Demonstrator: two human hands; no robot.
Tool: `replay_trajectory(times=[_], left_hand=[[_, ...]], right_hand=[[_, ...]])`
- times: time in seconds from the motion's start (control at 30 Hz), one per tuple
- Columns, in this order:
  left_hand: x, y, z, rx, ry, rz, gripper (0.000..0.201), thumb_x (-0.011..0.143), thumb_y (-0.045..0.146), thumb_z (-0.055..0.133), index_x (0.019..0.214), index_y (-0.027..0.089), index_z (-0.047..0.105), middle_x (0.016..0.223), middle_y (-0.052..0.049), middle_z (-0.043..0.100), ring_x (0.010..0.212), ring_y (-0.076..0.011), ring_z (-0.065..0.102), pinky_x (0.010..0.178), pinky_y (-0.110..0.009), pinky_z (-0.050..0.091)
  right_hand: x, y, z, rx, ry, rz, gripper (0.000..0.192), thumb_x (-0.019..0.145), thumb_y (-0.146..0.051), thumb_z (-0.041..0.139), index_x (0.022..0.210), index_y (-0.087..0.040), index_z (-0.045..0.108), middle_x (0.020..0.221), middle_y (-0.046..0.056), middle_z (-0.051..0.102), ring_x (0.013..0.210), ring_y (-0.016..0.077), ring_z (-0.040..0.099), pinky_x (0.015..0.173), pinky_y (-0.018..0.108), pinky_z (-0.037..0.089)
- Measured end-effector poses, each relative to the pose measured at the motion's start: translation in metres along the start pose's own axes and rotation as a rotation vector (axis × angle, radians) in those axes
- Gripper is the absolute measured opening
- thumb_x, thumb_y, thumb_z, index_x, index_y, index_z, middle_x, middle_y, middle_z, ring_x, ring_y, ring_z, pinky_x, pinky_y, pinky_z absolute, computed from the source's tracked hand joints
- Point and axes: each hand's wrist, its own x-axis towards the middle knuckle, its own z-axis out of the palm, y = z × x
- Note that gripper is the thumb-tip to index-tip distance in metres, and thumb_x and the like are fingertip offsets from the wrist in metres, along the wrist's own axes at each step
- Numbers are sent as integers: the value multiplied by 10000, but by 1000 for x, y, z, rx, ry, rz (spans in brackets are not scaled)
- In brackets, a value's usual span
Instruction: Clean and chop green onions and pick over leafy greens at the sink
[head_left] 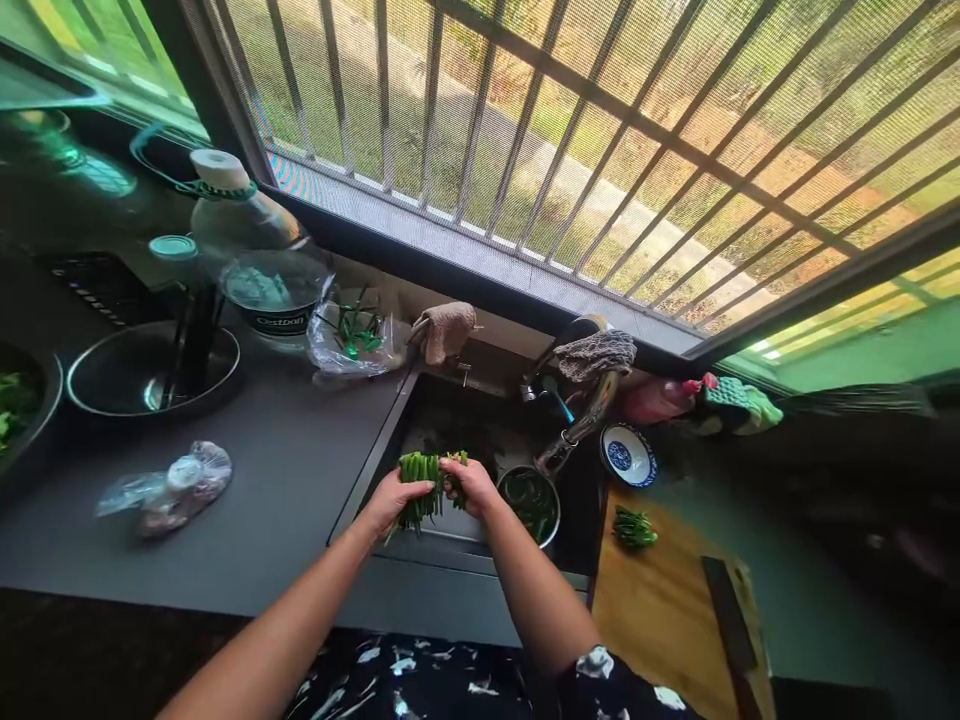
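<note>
Green stalks [425,482] hang in a bunch over the sink [420,420], long axis running down and toward the person, left hand [390,497] and right hand [469,483] both closed around them side by side.

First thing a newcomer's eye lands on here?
Both hands, left hand and right hand, grip a bunch of green stalks over the sink at centre. Right of it, a wooden cutting board carries a small green pile and a knife.
</note>
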Motion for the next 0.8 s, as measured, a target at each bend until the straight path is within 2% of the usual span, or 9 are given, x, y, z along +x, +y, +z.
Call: replay_trajectory(times=[0.13, 0.3, 0.5, 0.67, 0.8], left_hand=[[-3, 1, 4, 66, -17, -1, 444, 466, 234, 815, 849, 113, 626, 675, -49, 684, 600, -210, 651, 563, -286, 491], [-9, 5, 8, 70, -74, -28, 464, 495, 260, 808, 894, 100, 633, 721, -77, 700, 666, -225, 665, 629, -311, 505], [-8, 2, 6, 136, -14, 13, 517, 455, 235, 831, 910, 99, 626, 738, -65, 700, 656, -224, 663, 640, -322, 512], [-8, 2, 0, 79, 15, 0, 508, 455, 256, 833, 903, 115, 639, 748, -57, 702, 662, -224, 664, 634, -320, 516], [-11, 6, -5, 43, 41, -6, 485, 449, 258, 839, 875, 129, 647, 766, -49, 708, 682, -215, 667, 655, -305, 517]], right_hand=[[-3, 1, -7, -49, -10, -2, 351, 478, -344, 781, 662, -159, 546, 462, -75, 444, 407, 48, 349, 407, 202, 199], [-5, 1, -16, 60, -76, 87, 361, 463, -304, 783, 658, -165, 512, 467, -77, 435, 413, 46, 356, 408, 193, 179], [0, 12, -17, 66, -98, 85, 407, 454, -328, 815, 654, -162, 501, 459, -81, 426, 395, 37, 326, 404, 190, 158], [4, 18, -17, 82, -136, 139, 390, 459, -327, 822, 634, -150, 522, 465, -71, 444, 400, 30, 306, 412, 191, 157], [7, 19, -13, 95, -207, 163, 382, 465, -308, 825, 689, -139, 566, 505, -66, 473, 402, 19, 289, 412, 182, 144]])
